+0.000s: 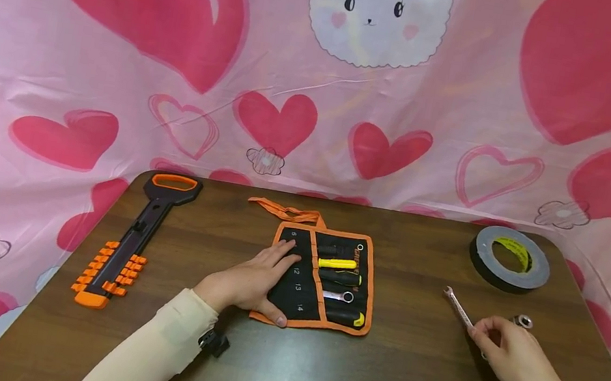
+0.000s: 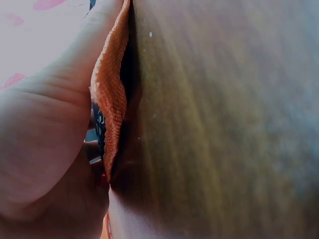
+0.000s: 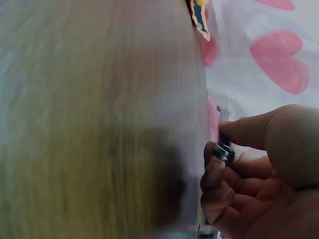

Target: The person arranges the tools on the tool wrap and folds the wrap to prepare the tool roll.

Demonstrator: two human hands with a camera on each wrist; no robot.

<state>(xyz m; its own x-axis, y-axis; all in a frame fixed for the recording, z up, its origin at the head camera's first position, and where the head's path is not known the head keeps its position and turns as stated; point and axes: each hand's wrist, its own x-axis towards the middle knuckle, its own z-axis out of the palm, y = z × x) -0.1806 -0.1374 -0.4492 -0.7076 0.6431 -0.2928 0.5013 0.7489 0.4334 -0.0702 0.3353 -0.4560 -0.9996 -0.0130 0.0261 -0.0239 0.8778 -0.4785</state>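
Observation:
A black tool pouch with orange trim point(image 1: 298, 293) lies unrolled on the wooden table, its left pockets numbered. My left hand point(image 1: 254, 275) rests on that left side with fingers spread, the thumb near the bottom edge. In the left wrist view the pouch's orange edge point(image 2: 112, 89) runs beside the thumb. The right-hand pockets hold a yellow-handled tool point(image 1: 337, 264), a ring-ended wrench point(image 1: 347, 297) and several dark-handled tools. To the right, my right hand point(image 1: 512, 356) pinches a small combination wrench point(image 1: 458, 307) between thumb and fingers, open end pointing away. Its ring end point(image 3: 224, 152) shows in the right wrist view.
A roll of grey tape point(image 1: 537, 268) lies at the back right. Just beyond my right hand is a small chrome metal piece point(image 1: 523, 321). On the left lies a black holder with orange clips point(image 1: 143, 225). A pink heart-print cloth point(image 1: 323, 74) hangs behind the table.

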